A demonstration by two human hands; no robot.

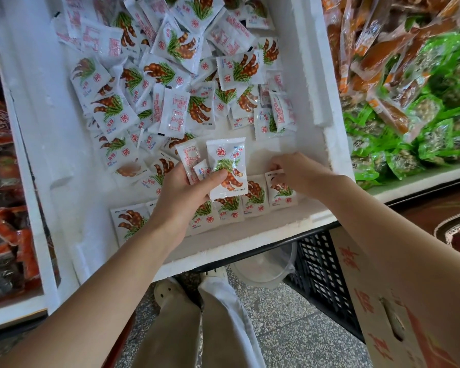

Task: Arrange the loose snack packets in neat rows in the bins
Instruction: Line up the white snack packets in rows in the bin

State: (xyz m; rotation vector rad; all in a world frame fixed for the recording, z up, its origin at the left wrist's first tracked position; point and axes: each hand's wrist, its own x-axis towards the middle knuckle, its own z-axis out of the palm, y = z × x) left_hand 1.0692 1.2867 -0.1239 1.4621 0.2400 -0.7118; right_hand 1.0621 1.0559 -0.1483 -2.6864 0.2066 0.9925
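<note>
A white foam bin holds many small white snack packets printed with brown pods and green leaves. Loose packets lie piled in its middle and far end. A row of packets stands along the near wall. My left hand is shut on a few packets, held fanned just above the row. My right hand pinches the top edge of the rightmost packet in the row, near the bin's right wall.
To the right, another bin holds green packets and orange ones. Red packets fill a bin on the left. Below the shelf are a black crate, a cardboard box and my legs.
</note>
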